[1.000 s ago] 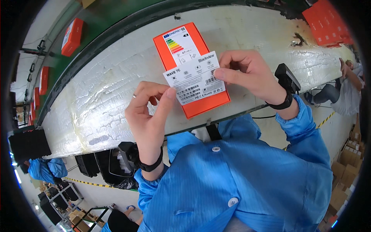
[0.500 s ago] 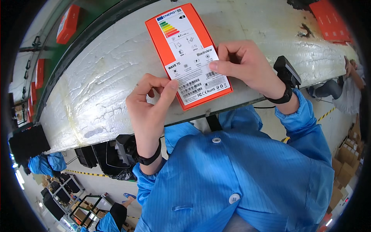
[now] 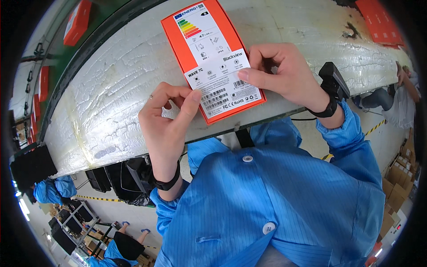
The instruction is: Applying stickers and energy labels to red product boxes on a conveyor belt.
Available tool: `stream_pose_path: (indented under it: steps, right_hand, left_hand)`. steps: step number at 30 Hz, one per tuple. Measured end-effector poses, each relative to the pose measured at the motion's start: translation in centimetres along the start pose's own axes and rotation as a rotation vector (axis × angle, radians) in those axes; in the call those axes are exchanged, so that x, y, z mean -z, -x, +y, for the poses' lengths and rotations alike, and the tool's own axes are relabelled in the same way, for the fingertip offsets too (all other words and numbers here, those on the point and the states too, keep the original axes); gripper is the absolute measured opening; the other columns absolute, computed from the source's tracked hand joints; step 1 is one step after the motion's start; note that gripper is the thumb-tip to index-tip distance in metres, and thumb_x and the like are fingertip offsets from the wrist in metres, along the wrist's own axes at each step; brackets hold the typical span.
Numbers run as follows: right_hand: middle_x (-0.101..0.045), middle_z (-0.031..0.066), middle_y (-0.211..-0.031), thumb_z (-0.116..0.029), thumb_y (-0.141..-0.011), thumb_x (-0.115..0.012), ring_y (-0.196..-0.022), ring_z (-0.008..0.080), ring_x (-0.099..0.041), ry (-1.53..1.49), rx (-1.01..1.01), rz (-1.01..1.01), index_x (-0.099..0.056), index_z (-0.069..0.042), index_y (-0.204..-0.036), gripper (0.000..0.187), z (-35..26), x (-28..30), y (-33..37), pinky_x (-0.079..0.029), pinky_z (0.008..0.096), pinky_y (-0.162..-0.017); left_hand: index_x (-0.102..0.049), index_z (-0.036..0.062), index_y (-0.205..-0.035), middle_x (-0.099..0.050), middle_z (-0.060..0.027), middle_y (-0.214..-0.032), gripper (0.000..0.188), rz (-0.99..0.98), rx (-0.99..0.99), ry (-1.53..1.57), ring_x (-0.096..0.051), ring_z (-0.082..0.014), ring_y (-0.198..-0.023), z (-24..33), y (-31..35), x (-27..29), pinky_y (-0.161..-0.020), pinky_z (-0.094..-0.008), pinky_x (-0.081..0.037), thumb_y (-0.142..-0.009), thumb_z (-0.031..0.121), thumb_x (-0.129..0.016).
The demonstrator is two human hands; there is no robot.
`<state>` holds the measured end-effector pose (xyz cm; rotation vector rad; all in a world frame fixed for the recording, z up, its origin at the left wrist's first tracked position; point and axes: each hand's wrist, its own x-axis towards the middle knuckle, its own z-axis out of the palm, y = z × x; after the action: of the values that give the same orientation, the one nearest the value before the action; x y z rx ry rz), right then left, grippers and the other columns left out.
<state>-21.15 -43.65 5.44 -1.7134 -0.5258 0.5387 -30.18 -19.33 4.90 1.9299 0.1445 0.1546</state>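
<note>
A flat orange-red carton [image 3: 227, 33] lies on the bench in front of me, slightly turned. A white barcode label [image 3: 218, 84] covers its nearer half, and a white label with coloured energy bars [image 3: 200, 44] is above that. My left hand [image 3: 165, 118] is closed at the carton's left edge, thumb tip on the barcode label's edge and fingers curled beside the box. At the right edge my right hand [image 3: 287, 78] is closed too, its thumb pressed on the label and its fingers bent beside the carton. Black straps with dark devices circle both wrists.
The bench top [image 3: 120, 98] has a wrinkled, shiny covering. More orange boxes [image 3: 380, 22] stand at the far right, and others [image 3: 76, 24] at the far left beyond a dark rail. A person [image 3: 400, 95] sits at the right; another [image 3: 122, 244] is behind at lower left.
The carton and both hands appear shifted slightly left and up in the view, with the grip about the same. At lower left, the person behind has moved further into view.
</note>
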Motion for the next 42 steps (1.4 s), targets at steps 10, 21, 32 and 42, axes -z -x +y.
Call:
stream_pose_path:
  steps: [10,21,32,42]
  right_hand:
    - [-0.059,-0.0022,-0.074,-0.016,-0.091,-0.075,-0.067,0.0035,-0.046,-0.015,0.037,0.001,-0.055,-0.006,-0.073,0.029,0.0,0.0,0.0,-0.036,0.0223,-0.060]
    - [-0.060,-0.0012,-0.072,-0.014,-0.091,-0.075,-0.065,0.0041,-0.047,0.045,0.093,0.026,-0.055,-0.005,-0.074,0.028,0.0,-0.1,0.2,-0.036,0.0225,-0.058]
    - [-0.059,0.0016,-0.066,-0.019,-0.089,-0.078,-0.058,0.0071,-0.053,0.226,0.231,0.105,-0.060,-0.005,-0.080,0.024,0.5,-0.6,0.5,-0.040,0.0244,-0.053]
    - [-0.060,0.0015,-0.067,-0.023,-0.086,-0.082,-0.055,0.0090,-0.055,0.485,0.320,0.255,-0.061,-0.007,-0.080,0.027,0.4,-1.5,1.1,-0.043,0.0245,-0.051]
  left_hand:
    - [-0.072,0.0011,-0.083,-0.062,0.0009,-0.072,0.018,0.007,-0.005,0.012,-0.049,-0.0065,-0.069,0.0,0.1,-0.1,-0.070,-0.0260,-0.035,-0.086,0.018,-0.080]
    - [-0.072,0.0009,-0.084,-0.062,0.0007,-0.073,0.018,0.035,-0.005,-0.004,-0.048,-0.0072,-0.069,0.2,0.4,-0.4,-0.070,-0.0264,-0.035,-0.086,0.016,-0.080]
    - [-0.070,0.0014,-0.084,-0.062,0.0006,-0.072,0.017,0.064,-0.002,-0.023,-0.048,-0.0075,-0.069,0.3,0.7,-0.7,-0.072,-0.0261,-0.036,-0.087,0.016,-0.079]
    - [-0.061,0.0009,-0.077,-0.059,-0.0045,-0.067,0.030,0.152,-0.132,-0.430,-0.050,-0.0104,-0.063,1.8,0.0,-0.1,-0.061,-0.0276,-0.039,-0.091,0.021,-0.078]
